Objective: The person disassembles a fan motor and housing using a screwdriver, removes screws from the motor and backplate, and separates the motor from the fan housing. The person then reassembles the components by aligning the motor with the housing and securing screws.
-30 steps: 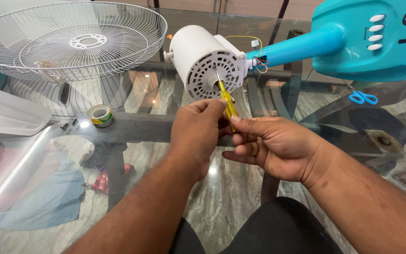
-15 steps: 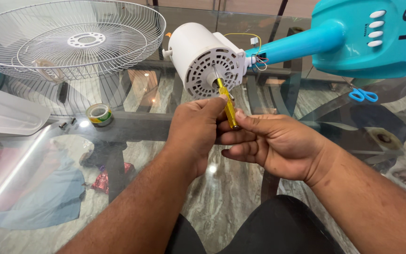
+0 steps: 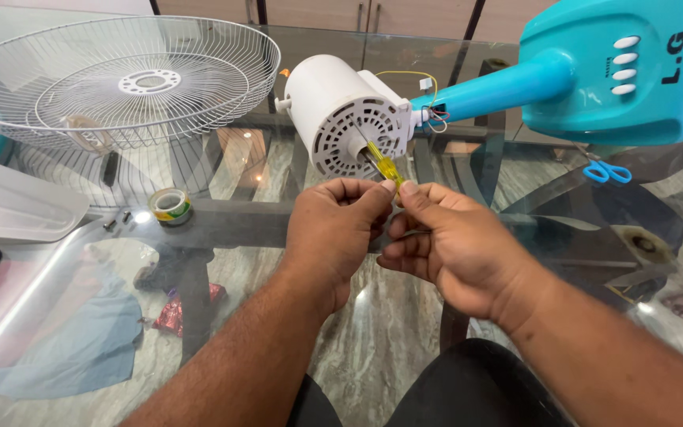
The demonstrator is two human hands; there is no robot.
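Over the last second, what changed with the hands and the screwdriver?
Both hands, left hand and right hand, slid back to the yellow screwdriver handle's end, baring more of it. Its tip stays at the white fan motor housing; wire guard and tape roll unmoved.

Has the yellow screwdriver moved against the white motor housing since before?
Yes. The yellow screwdriver now lies lower against the white motor housing, with less handle showing.

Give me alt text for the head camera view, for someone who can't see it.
Two bare hands, left hand and right hand, pinch a yellow-handled screwdriver whose tip meets the vented face of a white fan motor housing lying on a glass table. A turquoise fan stand extends right; a white wire fan guard, tape roll and blue scissors lie nearby.
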